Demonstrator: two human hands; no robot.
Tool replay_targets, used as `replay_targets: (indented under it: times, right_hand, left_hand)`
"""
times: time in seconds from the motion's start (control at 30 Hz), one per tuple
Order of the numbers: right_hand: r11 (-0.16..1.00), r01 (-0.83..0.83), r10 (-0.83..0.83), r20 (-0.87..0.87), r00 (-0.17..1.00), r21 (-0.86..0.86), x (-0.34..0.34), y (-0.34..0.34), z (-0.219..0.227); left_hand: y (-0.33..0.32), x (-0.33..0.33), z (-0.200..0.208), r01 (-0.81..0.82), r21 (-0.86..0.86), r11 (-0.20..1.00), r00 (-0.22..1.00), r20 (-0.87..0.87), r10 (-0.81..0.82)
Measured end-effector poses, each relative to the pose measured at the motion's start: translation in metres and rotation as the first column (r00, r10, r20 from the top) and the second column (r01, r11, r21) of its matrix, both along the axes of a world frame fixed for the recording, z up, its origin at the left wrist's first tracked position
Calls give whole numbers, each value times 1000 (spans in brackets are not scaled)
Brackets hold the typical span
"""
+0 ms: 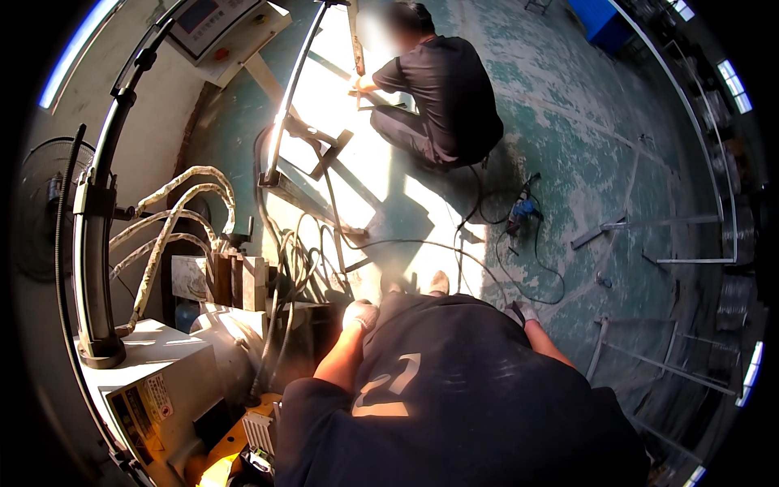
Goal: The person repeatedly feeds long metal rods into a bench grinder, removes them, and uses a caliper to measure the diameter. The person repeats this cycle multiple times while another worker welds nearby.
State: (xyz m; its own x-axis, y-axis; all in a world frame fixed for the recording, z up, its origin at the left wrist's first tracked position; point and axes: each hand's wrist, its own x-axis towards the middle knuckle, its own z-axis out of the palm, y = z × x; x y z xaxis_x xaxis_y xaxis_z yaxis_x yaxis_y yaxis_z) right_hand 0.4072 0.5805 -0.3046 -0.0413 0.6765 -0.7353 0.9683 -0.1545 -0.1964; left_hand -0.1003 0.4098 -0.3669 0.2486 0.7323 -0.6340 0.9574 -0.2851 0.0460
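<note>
Both my arms hang at my sides in a dark shirt. My left hand, in a pale work glove, is beside my left hip near several loose black cables. My right hand, also gloved, is partly hidden at the other side of the shirt. The fingers of both hands are too small and hidden to read, and I see nothing held in either. Ahead of me a person in dark clothes squats on the sunlit floor, one hand on an upright metal bar.
A machine with wrapped hoses and a white cabinet stands at my left. A blue corded power tool lies on the green floor, its cable running across toward me. Metal frames stand at the right. A control box is at the far left.
</note>
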Motion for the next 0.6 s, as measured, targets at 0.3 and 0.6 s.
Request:
replay_targets:
  times: [0.3,0.6]
  right_hand:
    - [991,-131,131,30,991,-21,24,4,-32]
    - [987,-160,160,32,987,-6,4,21,-5]
  left_hand:
    - [-26,4,-72,-248,-130,960,967,33,254]
    - [-21,9,-50,-182,-173,968,983,3,185]
